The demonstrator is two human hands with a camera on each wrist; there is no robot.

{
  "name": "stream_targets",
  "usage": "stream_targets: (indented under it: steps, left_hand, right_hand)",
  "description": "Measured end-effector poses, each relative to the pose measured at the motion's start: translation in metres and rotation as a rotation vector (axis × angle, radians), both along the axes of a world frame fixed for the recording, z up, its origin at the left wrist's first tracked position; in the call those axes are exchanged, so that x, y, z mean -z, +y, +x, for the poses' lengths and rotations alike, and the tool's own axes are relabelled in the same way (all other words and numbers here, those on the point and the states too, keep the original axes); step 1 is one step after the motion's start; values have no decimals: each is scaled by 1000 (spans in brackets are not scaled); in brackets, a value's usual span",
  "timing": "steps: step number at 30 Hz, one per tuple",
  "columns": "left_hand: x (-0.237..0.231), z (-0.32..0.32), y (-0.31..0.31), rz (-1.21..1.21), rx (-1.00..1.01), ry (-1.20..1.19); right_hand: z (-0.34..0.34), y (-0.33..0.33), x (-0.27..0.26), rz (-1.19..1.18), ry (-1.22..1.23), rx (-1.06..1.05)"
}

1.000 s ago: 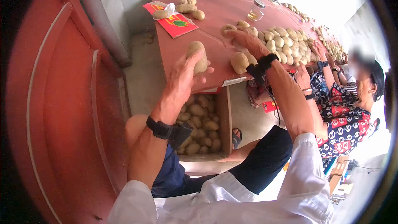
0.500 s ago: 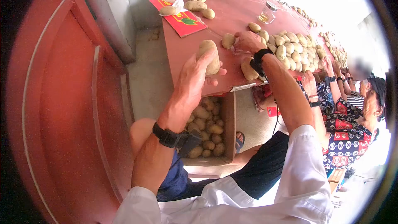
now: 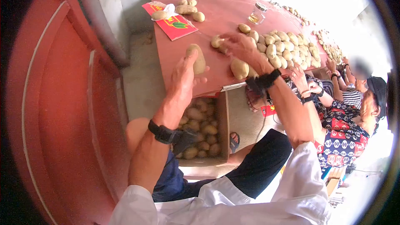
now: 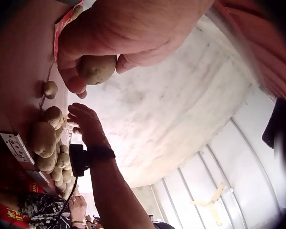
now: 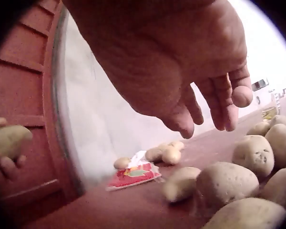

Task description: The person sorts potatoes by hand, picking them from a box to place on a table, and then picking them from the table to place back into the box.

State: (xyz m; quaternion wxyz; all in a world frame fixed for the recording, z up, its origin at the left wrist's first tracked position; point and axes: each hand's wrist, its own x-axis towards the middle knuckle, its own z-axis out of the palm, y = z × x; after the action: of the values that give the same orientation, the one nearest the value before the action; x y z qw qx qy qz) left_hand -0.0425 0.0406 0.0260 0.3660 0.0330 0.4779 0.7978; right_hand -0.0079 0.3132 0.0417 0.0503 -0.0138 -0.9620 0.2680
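Note:
My left hand (image 3: pixel 182 75) grips an oblong tan potato (image 3: pixel 199 60) up in front of the table's near left corner. In the left wrist view the same potato (image 4: pixel 98 69) shows between the thumb and fingers. My right hand (image 3: pixel 242 49) hovers over the table with loosely bent fingers and an empty palm in the right wrist view. Below its fingertips lie a smaller potato (image 5: pixel 181 183) and a rounder one (image 5: pixel 227 182). A large potato (image 3: pixel 239 68) rests near the table's front edge, under the right wrist.
A wide pile of potatoes (image 3: pixel 287 48) covers the right side of the red table (image 3: pixel 214 8). Further left are a red booklet (image 3: pixel 177 31) and several potatoes. A glass jar (image 3: pixel 257 14) stands behind. Below is a box of potatoes (image 3: pixel 225 129); another person sits right.
My right hand has let go of a potato, which now lies further left on the table, and has risen off it. The left hand keeps its potato, nearly still.

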Motion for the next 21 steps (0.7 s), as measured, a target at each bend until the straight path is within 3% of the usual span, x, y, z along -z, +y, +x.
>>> stream_targets:
  steps: [1, 3, 4, 6, 7, 8, 10, 11, 13, 14, 16, 17, 21]
  left_hand:
    - [2, 2, 0, -2, -6, 6]
    - [-2, 10, -1, 19, 14, 30]
    - [-4, 14, -2, 36, 30, 52]
    - [12, 11, -1, 101, 91, 62]
    - [21, 10, -1, 165, 146, 67]
    - [18, 14, -2, 167, 147, 72]
    - [11, 21, -7, 93, 148, 8]
    - [11, 21, -10, 93, 145, 10]
    - [12, 18, -13, 70, 196, 64]
    - [6, 22, -14, 71, 196, 63]
    - [-12, 31, -18, -11, 14, 62]
    - [-11, 29, -17, -14, 12, 58]
    - [-9, 19, -16, 9, 45, 50]
  right_hand:
    - [19, -37, -9, -186, 86, -165]
    - [46, -76, -6, 122, 200, -309]
    - [53, -97, -8, 125, 204, -304]
    - [57, -132, -12, -222, -7, -51]
    - [56, -139, -12, -551, -60, 171]
    - [56, -130, -2, -549, -55, 170]
    - [52, -106, 28, 634, 673, -334]
    - [54, -111, 21, 634, 676, -336]
    - [61, -125, -6, -430, -13, 216]
    - [62, -125, -17, -428, -14, 216]
    - [58, -114, -36, -336, -144, 323]
    - [53, -107, -34, -503, -84, 403]
    - [17, -58, -42, -383, -30, 399]
